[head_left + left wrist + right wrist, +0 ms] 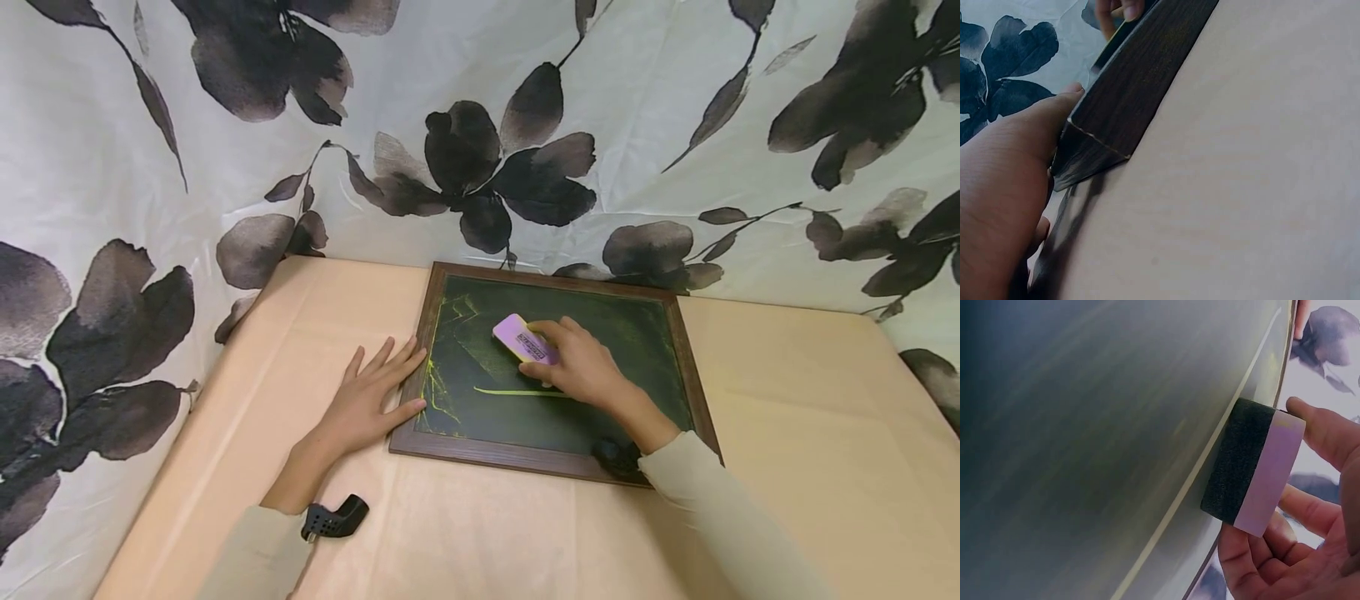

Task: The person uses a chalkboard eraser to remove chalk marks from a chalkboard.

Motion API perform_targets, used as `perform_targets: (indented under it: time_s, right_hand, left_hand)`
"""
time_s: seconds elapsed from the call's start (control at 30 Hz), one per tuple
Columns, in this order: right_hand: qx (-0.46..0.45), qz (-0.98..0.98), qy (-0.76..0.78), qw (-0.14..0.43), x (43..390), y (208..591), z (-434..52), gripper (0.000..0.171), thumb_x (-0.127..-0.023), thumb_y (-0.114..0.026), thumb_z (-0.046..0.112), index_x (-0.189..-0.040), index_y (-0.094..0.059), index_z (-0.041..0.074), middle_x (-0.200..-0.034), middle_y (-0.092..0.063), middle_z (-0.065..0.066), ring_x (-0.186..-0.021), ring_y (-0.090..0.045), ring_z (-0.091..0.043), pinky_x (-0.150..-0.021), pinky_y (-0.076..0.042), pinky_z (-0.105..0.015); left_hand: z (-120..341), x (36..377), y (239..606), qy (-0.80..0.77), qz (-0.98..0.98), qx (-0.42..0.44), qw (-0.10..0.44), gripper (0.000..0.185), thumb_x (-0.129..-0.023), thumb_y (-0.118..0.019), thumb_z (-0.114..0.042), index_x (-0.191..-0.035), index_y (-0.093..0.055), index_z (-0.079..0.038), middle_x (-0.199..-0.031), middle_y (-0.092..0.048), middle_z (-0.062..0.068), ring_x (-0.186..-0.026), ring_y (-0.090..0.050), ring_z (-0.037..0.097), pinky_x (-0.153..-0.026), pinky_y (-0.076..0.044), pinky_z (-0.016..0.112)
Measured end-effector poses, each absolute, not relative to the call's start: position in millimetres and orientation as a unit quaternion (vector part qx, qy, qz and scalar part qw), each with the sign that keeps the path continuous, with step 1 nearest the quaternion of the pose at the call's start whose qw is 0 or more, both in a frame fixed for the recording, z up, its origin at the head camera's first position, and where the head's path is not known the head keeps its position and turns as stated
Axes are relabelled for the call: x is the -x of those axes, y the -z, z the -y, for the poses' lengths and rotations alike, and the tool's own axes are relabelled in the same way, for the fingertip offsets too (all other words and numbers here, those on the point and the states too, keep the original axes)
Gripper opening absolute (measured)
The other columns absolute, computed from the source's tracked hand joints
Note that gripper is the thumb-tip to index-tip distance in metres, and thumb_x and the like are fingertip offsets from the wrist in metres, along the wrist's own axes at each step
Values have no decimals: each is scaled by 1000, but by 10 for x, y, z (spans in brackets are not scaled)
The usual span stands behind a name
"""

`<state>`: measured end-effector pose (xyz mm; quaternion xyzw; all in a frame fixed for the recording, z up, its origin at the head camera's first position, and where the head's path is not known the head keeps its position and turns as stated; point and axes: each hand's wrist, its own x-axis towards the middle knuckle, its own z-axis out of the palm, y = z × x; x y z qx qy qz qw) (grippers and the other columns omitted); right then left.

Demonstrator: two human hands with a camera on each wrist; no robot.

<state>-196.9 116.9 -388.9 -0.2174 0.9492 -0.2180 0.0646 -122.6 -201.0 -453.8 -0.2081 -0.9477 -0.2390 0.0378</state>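
Eraser [524,339], pink-backed, sits felt-down on the framed chalkboard [551,462] mid-desk [810,433], gripped by the right hand [581,367]. At nine o'clock, the left hand [367,400] lies flat, fingers straight against the frame.

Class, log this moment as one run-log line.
left hand: flat, touching board frame | right hand: holds eraser on board | chalk line: remains

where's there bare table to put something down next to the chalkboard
The widest bare patch is table right of the chalkboard, out to the curtain. Another lies along the near edge between the sleeves. Left of the frame is taken: the left hand lies flat there. The right hand holds the eraser on the board.
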Motion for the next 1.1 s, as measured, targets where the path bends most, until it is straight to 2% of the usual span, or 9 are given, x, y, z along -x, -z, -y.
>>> perform_targets:
  time_s: [0.37,0.57,0.73,0.9,1.1]
  right_hand:
    - [172,-958,225,53,1978,3923,-1812,67,-82,-75,40,-136,-51,8,-100,-54,-14,-82,-57,-27,-55,-44,-33]
    - [158,-959,232,45,1952,3912,-2041,68,-83,-75,38,-136,-50,5,-101,-54,-17,-86,-57,-29,-58,-45,-33]
    - [143,-962,228,41,1919,3886,-2168,68,-83,-75,36,-136,-49,3,-99,-55,-19,-86,-57,-31,-55,-44,-33]
    - [117,-967,223,32,1895,3878,-2175,67,-82,-75,39,-133,-51,2,-94,-63,-18,-77,-62,-27,-48,-44,-31]
    - [79,-961,264,16,1922,3896,-2020,68,-80,-77,37,-127,-53,-5,-83,-68,-18,-60,-62,-19,-44,-44,-30]
  left_hand:
    - [1987,1222,4534,242,948,206,32,70,-93,-51,-55,-152,-31,-23,-157,-22,-1,-144,-13,28,-111,3,57]
    - [1985,1219,4525,240,949,204,32,70,-93,-52,-54,-152,-31,-22,-157,-23,0,-144,-14,29,-111,2,58]
    - [1982,1206,4521,238,949,203,33,70,-93,-53,-54,-151,-32,-22,-157,-23,0,-144,-14,30,-111,2,58]
    - [1982,1197,4532,238,949,203,32,69,-93,-52,-54,-151,-32,-23,-157,-22,-2,-144,-14,28,-111,3,58]
    - [1990,1207,4530,240,949,203,33,69,-93,-52,-54,-151,-33,-23,-157,-23,-2,-144,-15,28,-111,3,58]
